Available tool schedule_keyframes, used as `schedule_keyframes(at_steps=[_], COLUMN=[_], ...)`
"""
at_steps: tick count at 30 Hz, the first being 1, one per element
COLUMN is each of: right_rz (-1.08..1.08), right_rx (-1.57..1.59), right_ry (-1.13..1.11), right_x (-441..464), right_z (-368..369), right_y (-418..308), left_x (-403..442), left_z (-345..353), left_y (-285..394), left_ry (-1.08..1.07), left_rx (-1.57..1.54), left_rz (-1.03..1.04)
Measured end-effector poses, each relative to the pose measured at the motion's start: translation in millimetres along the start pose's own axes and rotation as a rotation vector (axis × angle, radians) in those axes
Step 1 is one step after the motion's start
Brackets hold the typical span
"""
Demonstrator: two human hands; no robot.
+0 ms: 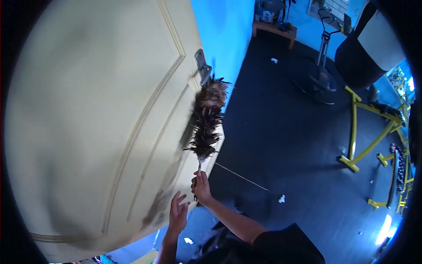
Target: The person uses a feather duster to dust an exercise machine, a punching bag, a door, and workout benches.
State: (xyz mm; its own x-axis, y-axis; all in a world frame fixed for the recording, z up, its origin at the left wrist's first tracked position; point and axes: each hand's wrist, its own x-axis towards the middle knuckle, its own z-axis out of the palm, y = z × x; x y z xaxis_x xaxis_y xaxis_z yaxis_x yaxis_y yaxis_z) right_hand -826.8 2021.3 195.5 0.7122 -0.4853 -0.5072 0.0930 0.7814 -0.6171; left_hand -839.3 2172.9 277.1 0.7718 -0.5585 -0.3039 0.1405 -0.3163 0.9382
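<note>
A dark brown feather duster stretches up along the edge of a cream panelled door. My right hand is wrapped round its thin handle, just below the feathers. The upper feathers reach the metal door handle and seem to overlap its lower end; I cannot tell whether they touch it. Lower and to the left, my left hand is held up in front of the door with its fingers apart and nothing in them.
Yellow-framed gym equipment and a dark exercise machine stand on the black floor at right. A punching bag hangs at upper right. White scraps lie about. A low wooden bench sits against the blue wall.
</note>
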Motion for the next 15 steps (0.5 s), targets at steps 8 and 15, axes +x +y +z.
schedule_keyframes(at_steps=[8,15], right_rz=[0.270,0.332], right_rx=[0.284,0.169], right_ry=[0.153,0.308], right_x=[105.8,42.9], right_z=[-3.9,-22.6], right_y=[55.7,115.2], left_x=[-96.5,-138.8], left_z=[-35.1,-23.7], left_y=[-45.4,-80.8], left_ry=[0.306,0.309], left_rx=[0.134,0.078], left_rz=[-0.182,-0.331])
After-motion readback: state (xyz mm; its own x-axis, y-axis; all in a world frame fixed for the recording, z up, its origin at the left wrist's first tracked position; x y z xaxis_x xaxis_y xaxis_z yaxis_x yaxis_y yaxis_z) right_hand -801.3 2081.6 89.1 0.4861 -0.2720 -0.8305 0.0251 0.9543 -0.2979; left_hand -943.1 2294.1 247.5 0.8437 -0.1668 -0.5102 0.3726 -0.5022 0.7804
